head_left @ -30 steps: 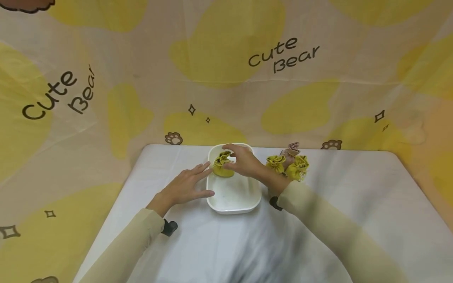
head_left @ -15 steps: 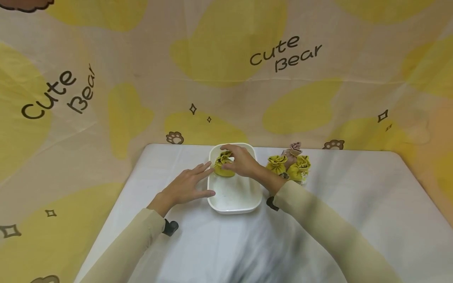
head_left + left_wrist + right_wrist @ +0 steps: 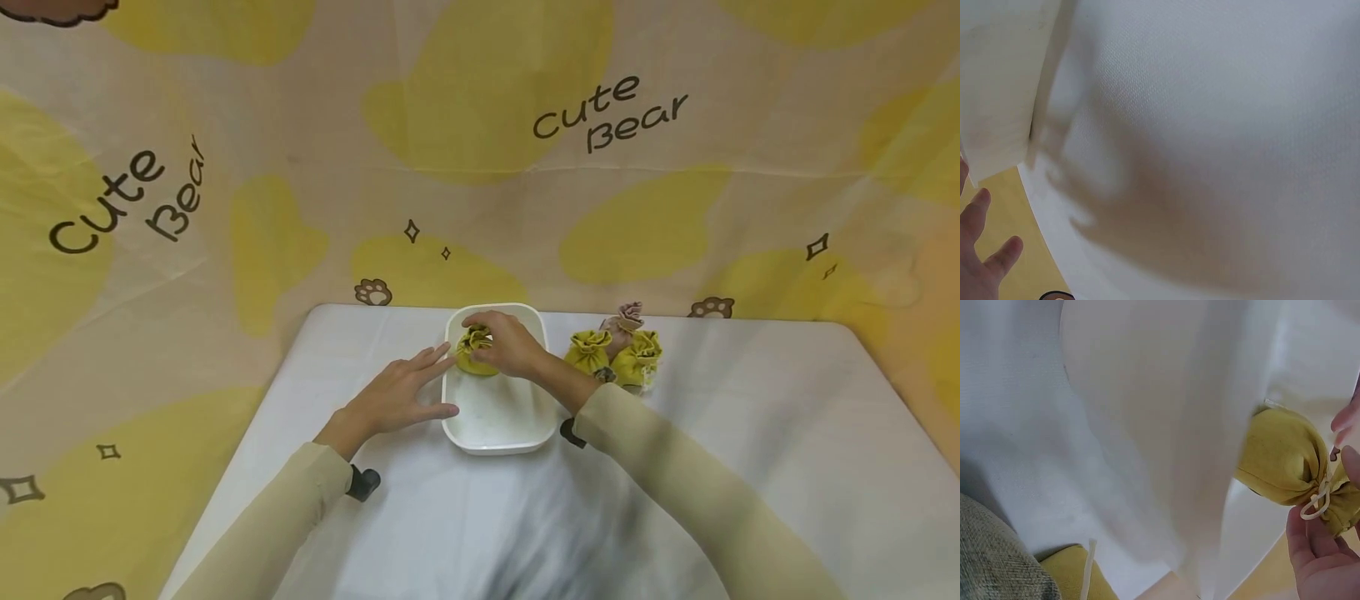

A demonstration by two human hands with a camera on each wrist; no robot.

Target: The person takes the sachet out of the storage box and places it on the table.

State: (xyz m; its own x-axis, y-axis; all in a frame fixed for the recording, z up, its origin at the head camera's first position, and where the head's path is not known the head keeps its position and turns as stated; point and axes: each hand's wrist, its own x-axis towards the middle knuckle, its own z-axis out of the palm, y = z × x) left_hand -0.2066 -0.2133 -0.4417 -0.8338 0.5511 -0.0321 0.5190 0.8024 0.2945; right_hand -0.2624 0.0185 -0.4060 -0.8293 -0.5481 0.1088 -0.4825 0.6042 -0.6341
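A yellow drawstring pouch [image 3: 472,363] with a gathered neck lies in the far part of a white tray [image 3: 498,417]. My right hand [image 3: 517,346] holds it by the neck, fingers bent around the frilled top. In the right wrist view, the pouch [image 3: 1282,450] shows its pale tied cord between the fingers, and the tray's wall hides its near side. My left hand [image 3: 393,396] has its fingers spread, fingertips right at the tray's left rim. In the left wrist view, the fingers [image 3: 1004,256] appear below the tray's outer wall [image 3: 1000,81].
Right of the tray stand more pouches: a yellow one [image 3: 588,354], another yellow one [image 3: 637,358] and a mauve one [image 3: 621,327] behind. White cloth covers the table [image 3: 750,417]. A patterned curtain [image 3: 480,167] hangs along its back edge.
My right hand and forearm have shifted slightly left over the pouch, covering more of its top. The left hand and the tray keep their places.
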